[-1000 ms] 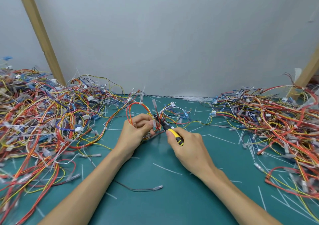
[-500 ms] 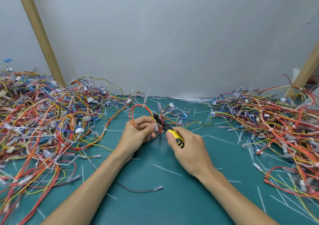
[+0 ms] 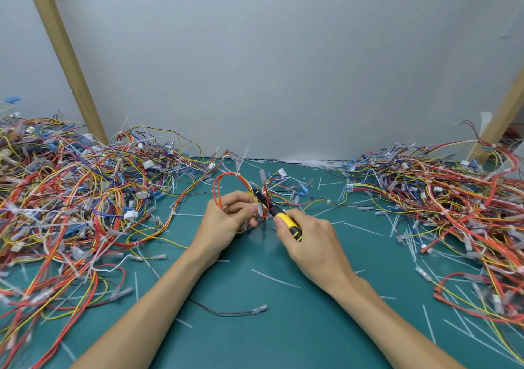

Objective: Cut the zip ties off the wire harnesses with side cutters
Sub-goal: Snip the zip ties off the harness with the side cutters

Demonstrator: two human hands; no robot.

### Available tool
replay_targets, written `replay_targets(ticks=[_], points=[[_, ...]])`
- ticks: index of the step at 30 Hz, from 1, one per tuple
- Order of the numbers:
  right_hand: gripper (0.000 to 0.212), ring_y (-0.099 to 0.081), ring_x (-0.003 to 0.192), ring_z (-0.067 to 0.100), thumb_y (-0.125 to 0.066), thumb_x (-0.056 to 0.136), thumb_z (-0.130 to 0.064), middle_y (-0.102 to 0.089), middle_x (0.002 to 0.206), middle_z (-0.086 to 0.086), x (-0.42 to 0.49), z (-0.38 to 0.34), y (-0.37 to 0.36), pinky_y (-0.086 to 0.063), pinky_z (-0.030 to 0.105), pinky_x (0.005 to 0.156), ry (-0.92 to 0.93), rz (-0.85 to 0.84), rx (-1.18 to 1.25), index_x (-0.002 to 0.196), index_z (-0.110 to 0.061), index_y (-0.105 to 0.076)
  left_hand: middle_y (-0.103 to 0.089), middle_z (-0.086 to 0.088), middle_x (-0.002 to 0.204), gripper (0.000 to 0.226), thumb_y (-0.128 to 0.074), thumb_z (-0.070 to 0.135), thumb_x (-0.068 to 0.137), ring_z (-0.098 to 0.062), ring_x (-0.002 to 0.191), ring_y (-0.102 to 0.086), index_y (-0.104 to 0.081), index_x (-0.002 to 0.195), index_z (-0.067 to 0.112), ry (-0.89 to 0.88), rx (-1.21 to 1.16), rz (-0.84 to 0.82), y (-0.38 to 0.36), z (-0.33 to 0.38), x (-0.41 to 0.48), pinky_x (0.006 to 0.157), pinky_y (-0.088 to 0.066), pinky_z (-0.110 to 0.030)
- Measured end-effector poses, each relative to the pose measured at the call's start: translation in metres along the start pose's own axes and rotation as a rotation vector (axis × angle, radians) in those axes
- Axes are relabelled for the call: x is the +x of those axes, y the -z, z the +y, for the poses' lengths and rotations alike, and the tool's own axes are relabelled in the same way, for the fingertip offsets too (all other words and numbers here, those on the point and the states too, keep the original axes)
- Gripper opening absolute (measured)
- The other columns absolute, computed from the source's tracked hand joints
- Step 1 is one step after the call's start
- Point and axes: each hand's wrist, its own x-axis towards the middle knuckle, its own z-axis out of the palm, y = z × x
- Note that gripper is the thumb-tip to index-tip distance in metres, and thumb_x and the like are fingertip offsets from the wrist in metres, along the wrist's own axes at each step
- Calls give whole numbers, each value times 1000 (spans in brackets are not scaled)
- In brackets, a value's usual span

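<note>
With the red-yellow wire harness [image 3: 226, 177] pinched by the left hand [image 3: 226, 215] and the yellow-black side cutters [image 3: 287, 222] gripped by the right hand [image 3: 314, 244], only the tie should be nipped.

Most of the side cutters [image 3: 287, 220] sit buried inside the right hand [image 3: 312, 241]. The tip's lost among the red wires of the harness [image 3: 226, 173] that the left hand [image 3: 226, 215] grips, so whether the blades are apart, can't say. The left heap [image 3: 65, 198] blurs off the edge, and the right heap [image 3: 459, 198] is cut off too.
</note>
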Motion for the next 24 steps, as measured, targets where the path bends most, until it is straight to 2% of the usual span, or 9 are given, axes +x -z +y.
replay_targets(ticks=[17,24], points=[[45,-45,65,24,-39,91,-56,-46,61,-5,0,-2,1,-42,43,64,12,-11,-16,76,-16,-50,-66,1,56,11,-64,1,88,-7,52,-57,-63,80,8,5,4,-1,1,0,-1,59,-45,-14],[46,-49,68,27,-38,91,-58,-52,65,-3,0,-2,4,-44,42,66,16,-31,-59,82,-16,-56,-66,-1,57,11,-65,2,88,-8,53,-56,-63,79,7,13,7,-7,1,0,-1,59,-46,-16]])
